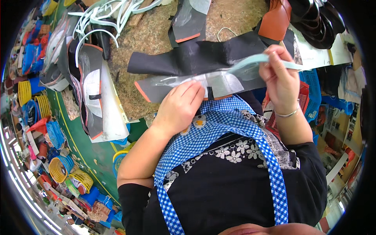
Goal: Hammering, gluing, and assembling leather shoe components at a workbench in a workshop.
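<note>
A long dark grey panel (250, 81) with a silvery middle patch and orange edging lies along the front edge of the worktable. My left hand (181, 105) grips its near edge, fingers bent together over the silvery part beside a small black tab. My right hand (279, 76) is raised above the panel's right end, pinching a pale blue-green strip (252, 60). One end of the strip trails left onto the panel; the other sticks out right of the fingers. A wide black sheet of material (176, 60) lies just behind the panel.
The worn brown tabletop (137, 37) holds a tangle of pale strips (100, 15) at back left. Stacked grey panels (92, 84) lie left, other panels (190, 21) behind, with a brown piece (275, 19) at back right. Red and blue baskets (311, 96) stand right, below table height.
</note>
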`<state>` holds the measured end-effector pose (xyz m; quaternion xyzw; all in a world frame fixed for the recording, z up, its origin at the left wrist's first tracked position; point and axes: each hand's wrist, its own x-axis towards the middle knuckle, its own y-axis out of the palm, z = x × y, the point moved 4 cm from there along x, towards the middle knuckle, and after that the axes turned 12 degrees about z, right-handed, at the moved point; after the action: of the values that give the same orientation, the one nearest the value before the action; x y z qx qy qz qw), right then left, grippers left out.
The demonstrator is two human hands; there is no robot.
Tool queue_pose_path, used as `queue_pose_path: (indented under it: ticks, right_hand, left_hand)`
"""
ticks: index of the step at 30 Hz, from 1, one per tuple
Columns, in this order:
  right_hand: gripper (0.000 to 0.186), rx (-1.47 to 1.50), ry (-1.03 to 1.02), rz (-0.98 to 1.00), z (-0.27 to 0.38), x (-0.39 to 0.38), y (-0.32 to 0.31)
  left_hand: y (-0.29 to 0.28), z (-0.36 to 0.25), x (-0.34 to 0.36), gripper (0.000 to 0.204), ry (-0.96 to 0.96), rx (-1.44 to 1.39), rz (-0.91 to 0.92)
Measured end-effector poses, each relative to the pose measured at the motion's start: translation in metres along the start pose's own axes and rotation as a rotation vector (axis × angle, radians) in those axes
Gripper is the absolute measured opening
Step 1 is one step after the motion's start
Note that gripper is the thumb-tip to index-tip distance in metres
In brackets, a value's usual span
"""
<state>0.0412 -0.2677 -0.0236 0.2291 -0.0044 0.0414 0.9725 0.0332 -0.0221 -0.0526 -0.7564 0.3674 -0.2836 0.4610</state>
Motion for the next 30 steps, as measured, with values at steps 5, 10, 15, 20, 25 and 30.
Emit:
queue_pose_path:
  ticks: [5, 10, 15, 20, 25, 30]
  right_hand:
    - [0.016, -0.315, -0.162, -0.037, 0.024, 0.001, 0.019]
    - [0.014, -0.219, -0.153, 0.466, 0.023, 0.002, 0.062]
    - [0.015, -0.513, 0.322, 0.473, -0.033, -0.017, 0.050]
    - [0.012, -0.674, 0.230, 0.283, -0.030, 0.009, 0.045]
    - [0.012, -1.174, 0.002, 0.334, -0.051, 0.013, 0.043]
    - [0.012, -1.214, -0.009, 0.322, -0.055, 0.016, 0.042]
  left_hand:
    - [-0.016, -0.009, 0.016, 0.042, -0.005, -0.057, 0.200]
    - [-0.035, -0.008, 0.013, 0.058, -0.092, -0.670, -0.016]
    - [-0.004, -0.011, -0.008, 0.033, -0.381, -1.971, -0.041]
    - [-0.034, 0.008, 0.005, 0.012, -0.532, -0.832, -0.248]
    - [-0.005, 0.019, 0.018, 0.011, -0.406, -0.342, -0.138]
    - [-0.007, 0.024, 0.020, 0.009, -0.483, -0.356, -0.106]
